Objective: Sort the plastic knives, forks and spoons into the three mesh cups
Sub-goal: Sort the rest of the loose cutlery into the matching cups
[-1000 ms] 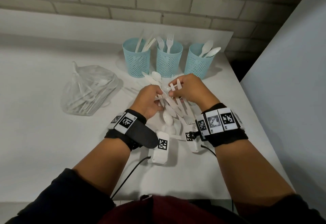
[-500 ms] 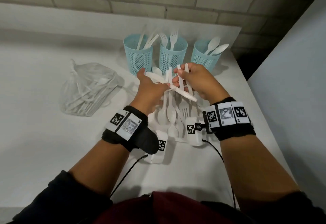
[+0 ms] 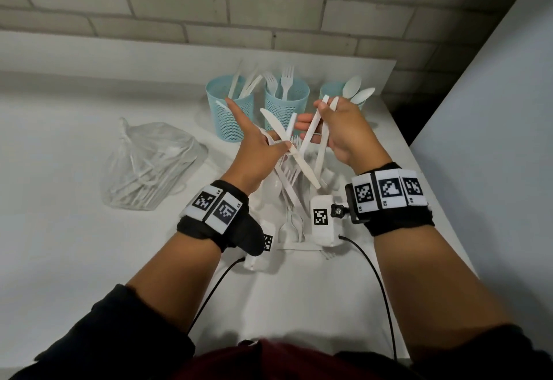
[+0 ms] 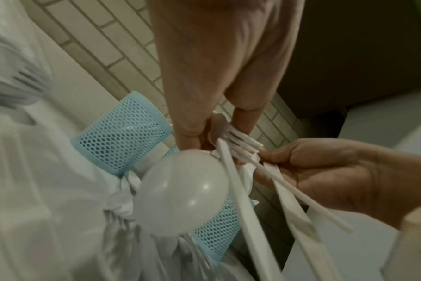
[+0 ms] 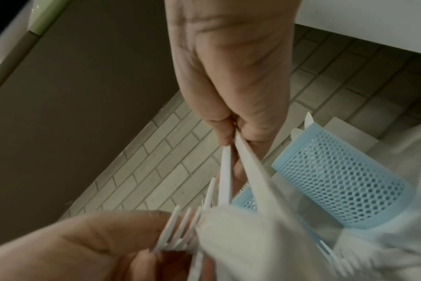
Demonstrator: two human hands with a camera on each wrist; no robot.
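Observation:
Three blue mesh cups stand at the back: the left cup (image 3: 230, 116) holds knives, the middle cup (image 3: 287, 101) forks, the right cup (image 3: 329, 89) spoons. My left hand (image 3: 257, 146) is raised in front of them, its thumb pinching a white plastic knife (image 3: 287, 143) that slants down to the right; its forefinger sticks out. In the left wrist view its fingers (image 4: 195, 125) also pinch a fork (image 4: 238, 140). My right hand (image 3: 341, 131) grips two white utensils (image 3: 314, 131) by their handles, hanging down. Loose cutlery (image 3: 287, 197) lies below both hands.
A knotted clear plastic bag (image 3: 149, 164) with more cutlery lies at the left. The white table (image 3: 74, 245) ends at the right beside a pale panel (image 3: 493, 110). A brick wall (image 3: 269, 5) rises behind a white ledge. Cables run from both wrists.
Both hands have lifted from the pile towards the cups with cutlery in them. The left hand's knife has swung more upright and its forefinger has stretched out.

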